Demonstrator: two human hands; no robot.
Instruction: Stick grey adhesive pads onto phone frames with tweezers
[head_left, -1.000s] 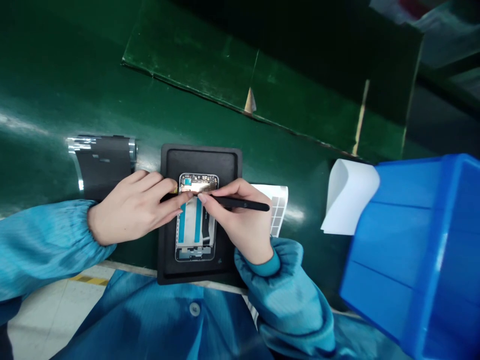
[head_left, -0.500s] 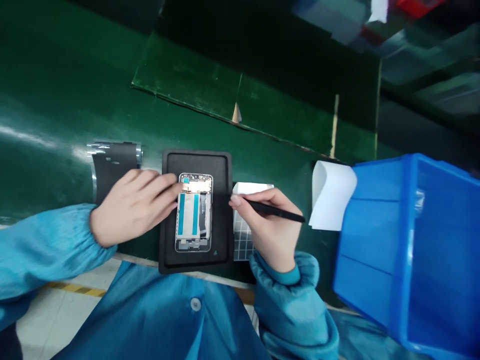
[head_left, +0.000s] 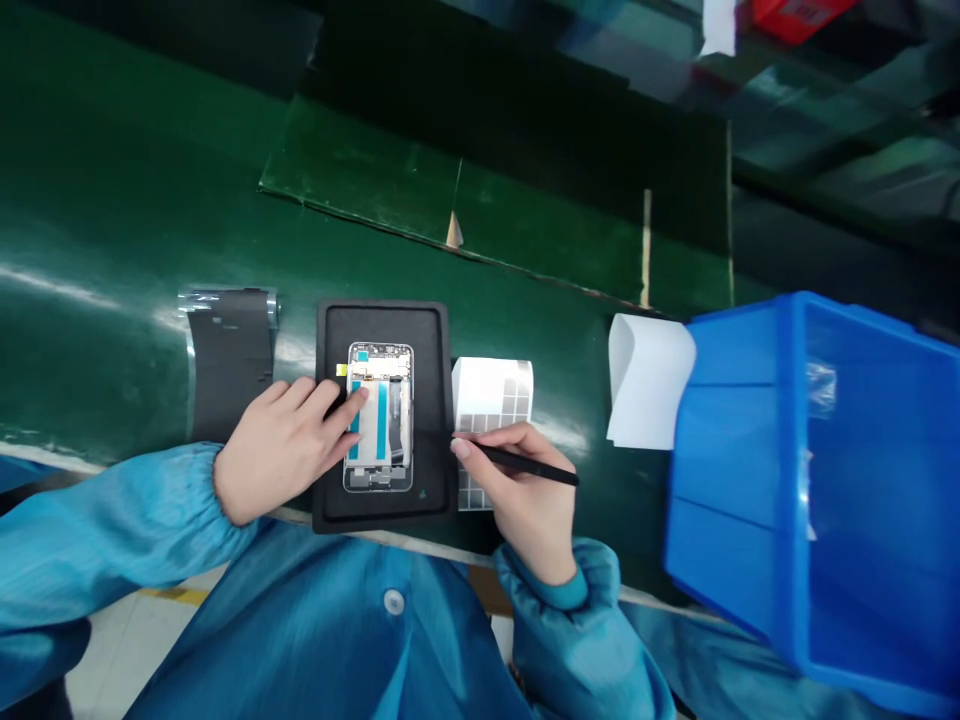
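An opened phone [head_left: 370, 420] with bare inner parts and two blue strips lies in a black tray [head_left: 433, 400]. My left hand [head_left: 289, 440] reaches over the tray's left rim, fingers apart, its index fingertip on the phone's middle. A small yellow tab [head_left: 342, 370] sticks out at the phone's upper left edge. In my right hand [head_left: 529, 495], black tweezers [head_left: 525, 463] are pinched between thumb and fingers. Their tip points left, by the tray's right rim. Under and beyond that hand is a white sheet with grey squares [head_left: 491, 395], partly covered by it.
Left of the tray lies a black sheet with clear film edges [head_left: 231, 355]. A folded white sheet [head_left: 646, 380] leans by a large blue bin [head_left: 735, 450] at the right. A raised green board [head_left: 525, 220] crosses the back of the green table [head_left: 135, 240].
My left hand has slid from the phone's top down to its middle, uncovering the yellow tab. My right hand with the tweezers has come lower. The view has shifted slightly.
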